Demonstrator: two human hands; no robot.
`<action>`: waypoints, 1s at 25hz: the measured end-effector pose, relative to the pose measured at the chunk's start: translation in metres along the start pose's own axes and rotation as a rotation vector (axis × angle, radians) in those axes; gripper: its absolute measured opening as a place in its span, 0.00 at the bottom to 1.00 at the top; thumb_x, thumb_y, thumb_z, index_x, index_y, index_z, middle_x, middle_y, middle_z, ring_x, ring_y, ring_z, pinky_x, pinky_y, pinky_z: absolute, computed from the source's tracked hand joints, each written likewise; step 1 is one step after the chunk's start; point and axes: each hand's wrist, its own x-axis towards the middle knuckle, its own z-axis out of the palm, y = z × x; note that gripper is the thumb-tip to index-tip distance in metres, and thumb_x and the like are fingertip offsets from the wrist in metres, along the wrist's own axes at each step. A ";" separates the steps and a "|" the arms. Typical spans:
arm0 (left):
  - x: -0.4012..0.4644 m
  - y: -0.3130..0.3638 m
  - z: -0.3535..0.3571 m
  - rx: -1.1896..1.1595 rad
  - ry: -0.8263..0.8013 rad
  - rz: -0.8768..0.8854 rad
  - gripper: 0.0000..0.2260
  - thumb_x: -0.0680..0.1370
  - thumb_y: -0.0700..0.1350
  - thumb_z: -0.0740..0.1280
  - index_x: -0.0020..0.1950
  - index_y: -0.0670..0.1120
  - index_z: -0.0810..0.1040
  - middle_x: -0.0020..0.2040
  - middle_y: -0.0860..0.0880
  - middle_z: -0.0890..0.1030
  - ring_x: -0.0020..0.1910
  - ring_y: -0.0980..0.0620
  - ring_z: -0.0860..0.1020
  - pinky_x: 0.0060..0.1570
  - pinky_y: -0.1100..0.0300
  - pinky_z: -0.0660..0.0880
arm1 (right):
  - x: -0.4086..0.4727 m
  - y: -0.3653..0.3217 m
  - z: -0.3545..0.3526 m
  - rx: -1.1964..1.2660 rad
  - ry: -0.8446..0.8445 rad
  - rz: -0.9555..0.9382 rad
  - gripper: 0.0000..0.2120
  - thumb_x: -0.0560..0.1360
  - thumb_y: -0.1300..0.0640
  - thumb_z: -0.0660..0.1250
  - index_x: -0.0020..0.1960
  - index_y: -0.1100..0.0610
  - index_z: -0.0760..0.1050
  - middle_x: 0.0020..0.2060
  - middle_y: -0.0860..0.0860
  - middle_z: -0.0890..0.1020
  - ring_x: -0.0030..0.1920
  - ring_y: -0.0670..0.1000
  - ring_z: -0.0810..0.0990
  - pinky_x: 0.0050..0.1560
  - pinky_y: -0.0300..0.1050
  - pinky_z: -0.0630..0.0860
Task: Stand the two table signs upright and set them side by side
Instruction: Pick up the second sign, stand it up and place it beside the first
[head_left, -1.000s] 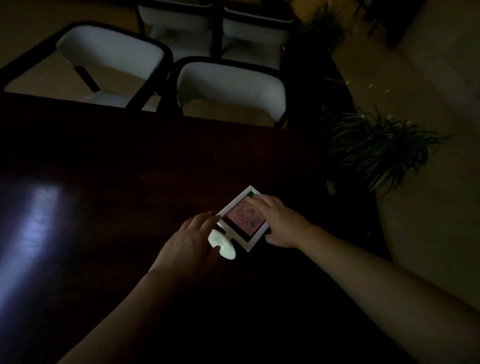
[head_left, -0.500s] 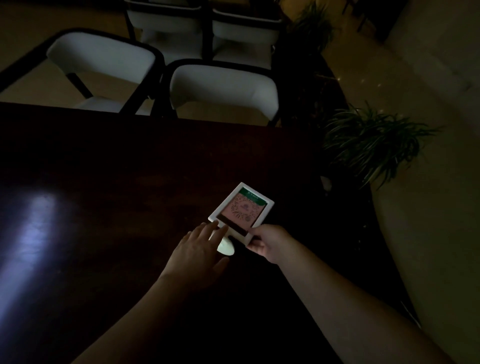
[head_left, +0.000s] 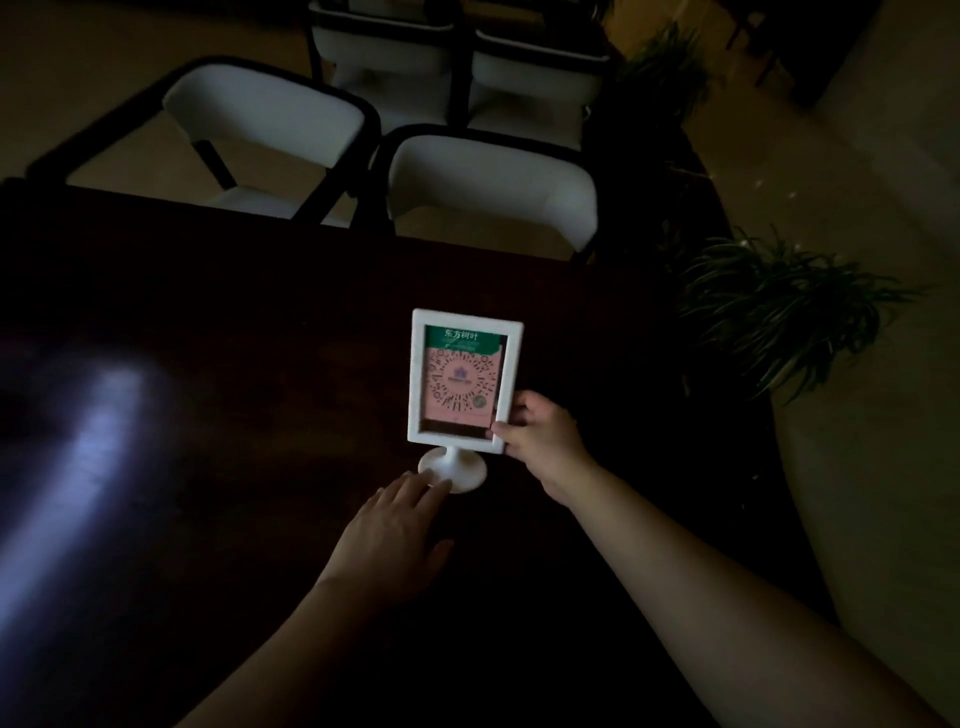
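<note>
One white-framed table sign (head_left: 464, 382) with a green and pink card stands upright on its round white foot on the dark table (head_left: 234, 364). My right hand (head_left: 540, 434) grips the frame's lower right corner. My left hand (head_left: 395, 535) lies flat, fingers apart, with its fingertips touching the front of the foot. A second sign is not visible in the dim scene.
Two white chairs with dark frames (head_left: 488, 187) stand pushed against the table's far edge, with more behind them. A potted plant (head_left: 779, 317) stands on the floor off the table's right edge. A light glare (head_left: 98, 415) shows on the tabletop at left.
The sign has gone from lying flat and turned diagonally to standing upright, facing me. My right hand slid from the frame's face to its lower right corner; my left hand stayed at the foot.
</note>
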 end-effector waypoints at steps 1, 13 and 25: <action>-0.003 -0.003 0.004 0.008 -0.014 -0.014 0.33 0.78 0.60 0.61 0.79 0.53 0.53 0.79 0.48 0.58 0.78 0.46 0.54 0.75 0.47 0.57 | -0.002 0.002 0.002 -0.043 -0.004 -0.053 0.12 0.74 0.68 0.70 0.51 0.53 0.79 0.47 0.51 0.85 0.48 0.49 0.85 0.48 0.45 0.82; -0.005 -0.012 0.045 0.117 -0.089 -0.101 0.38 0.76 0.70 0.49 0.80 0.55 0.42 0.81 0.51 0.40 0.76 0.44 0.32 0.73 0.36 0.42 | -0.017 0.029 -0.004 -0.001 -0.062 -0.196 0.15 0.73 0.70 0.70 0.52 0.51 0.79 0.50 0.51 0.85 0.51 0.48 0.84 0.50 0.39 0.78; -0.002 -0.008 0.041 0.142 -0.046 -0.189 0.40 0.74 0.72 0.48 0.79 0.53 0.40 0.81 0.48 0.42 0.77 0.41 0.33 0.72 0.32 0.44 | -0.051 0.072 -0.009 -0.837 -0.094 -0.207 0.27 0.79 0.43 0.61 0.76 0.50 0.63 0.77 0.50 0.62 0.77 0.50 0.58 0.72 0.49 0.61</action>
